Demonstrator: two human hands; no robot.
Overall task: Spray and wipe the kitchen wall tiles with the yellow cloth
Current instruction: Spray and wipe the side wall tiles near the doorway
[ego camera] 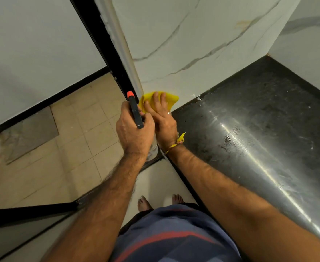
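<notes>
Two hands | left hand (pixel 134 129) grips spray bottle (pixel 135 110), body hidden | right hand (pixel 160 114) flat, presses yellow cloth (pixel 158 100)

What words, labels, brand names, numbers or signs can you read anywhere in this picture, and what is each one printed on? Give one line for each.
None can be read anywhere in this view.
Spray bottle, gripped by the left hand: no label shows.
Yellow cloth, pressed to the wall tiles by the right hand: plain.
Dark countertop: no markings.

A dark polished desk (pixel 259 129) lies right of the fingers. Beige floor tiles (pixel 70 129) lie left, beneath a black door frame (pixel 106 46).
</notes>
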